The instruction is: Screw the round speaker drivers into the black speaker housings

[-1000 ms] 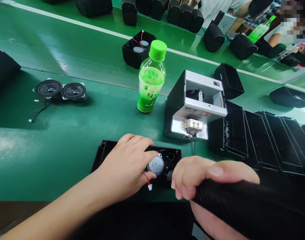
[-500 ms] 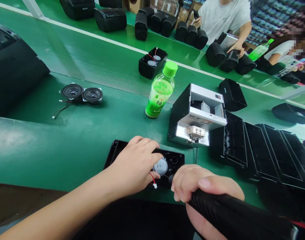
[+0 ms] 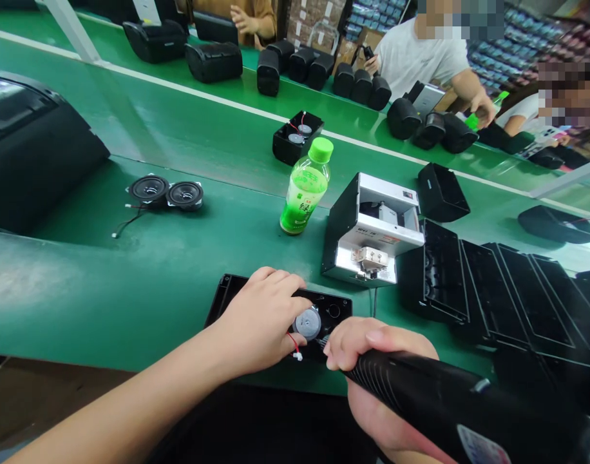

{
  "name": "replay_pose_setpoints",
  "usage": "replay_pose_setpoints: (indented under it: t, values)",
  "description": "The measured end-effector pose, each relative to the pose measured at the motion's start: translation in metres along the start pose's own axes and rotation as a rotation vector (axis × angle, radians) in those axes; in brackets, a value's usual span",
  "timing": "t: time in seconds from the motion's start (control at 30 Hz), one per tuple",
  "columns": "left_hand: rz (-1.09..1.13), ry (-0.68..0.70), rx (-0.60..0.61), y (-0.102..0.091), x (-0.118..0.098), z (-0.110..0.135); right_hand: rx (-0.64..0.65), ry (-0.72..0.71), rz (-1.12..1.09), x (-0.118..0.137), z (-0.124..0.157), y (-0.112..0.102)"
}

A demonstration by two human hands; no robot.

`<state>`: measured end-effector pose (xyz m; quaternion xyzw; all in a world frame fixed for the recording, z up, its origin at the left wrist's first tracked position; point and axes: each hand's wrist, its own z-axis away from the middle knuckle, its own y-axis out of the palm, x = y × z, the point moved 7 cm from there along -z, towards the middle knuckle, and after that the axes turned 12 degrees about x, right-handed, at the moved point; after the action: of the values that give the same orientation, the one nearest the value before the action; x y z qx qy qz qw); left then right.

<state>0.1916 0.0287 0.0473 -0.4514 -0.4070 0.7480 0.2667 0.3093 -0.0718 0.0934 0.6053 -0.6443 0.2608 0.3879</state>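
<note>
A black plastic speaker panel (image 3: 336,312) lies at the near edge of the green bench. My left hand (image 3: 261,319) rests on it with curled fingers, pressing beside a round silver speaker magnet (image 3: 308,323); a red wire with a white plug (image 3: 297,351) hangs by my thumb. My right hand (image 3: 372,367) is wrapped round a black electric screwdriver (image 3: 420,393), whose tip points at the panel just right of the magnet.
A green tea bottle (image 3: 304,188) and a grey screw feeder (image 3: 372,232) stand behind the panel. Black housings (image 3: 493,290) are stacked at right, two loose speakers (image 3: 167,192) at left. Other people work across the conveyor (image 3: 179,122).
The view has tilted up and pulled back, showing more of the far side. My hands stay on the panel; the screwdriver tip has edged closer to the magnet.
</note>
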Motion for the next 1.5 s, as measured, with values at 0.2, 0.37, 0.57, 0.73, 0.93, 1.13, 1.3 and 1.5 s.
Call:
replay_pose_setpoints:
  t: [0.2,0.37,0.57,0.73,0.93,1.13,1.3,1.5]
  values:
    - [0.019,0.009,-0.053,0.001,0.003,0.003,-0.220,-0.102,0.024,-0.001,0.009,0.002]
    - [0.049,-0.013,-0.046,0.002,0.009,0.003,-0.152,-0.084,0.011,-0.001,0.002,0.004]
    - [0.052,0.000,-0.048,0.002,0.012,0.003,-0.306,-0.032,0.031,0.044,-0.052,-0.063]
    - [0.053,0.005,-0.080,0.001,0.012,0.004,-0.329,-0.224,0.290,0.036,-0.102,-0.095]
    - [0.047,0.021,-0.101,-0.004,0.009,0.005,-0.220,-0.154,0.286,-0.001,-0.112,-0.087]
    - [0.041,0.035,-0.102,-0.005,0.009,0.005,-0.228,-0.163,0.291,0.000,-0.114,-0.088]
    - [0.036,0.027,-0.081,-0.002,0.010,0.005,-0.234,-0.144,0.295,0.002,-0.114,-0.090]
    - [0.044,0.021,-0.094,-0.004,0.010,0.005,-0.230,-0.154,0.301,0.000,-0.114,-0.090]
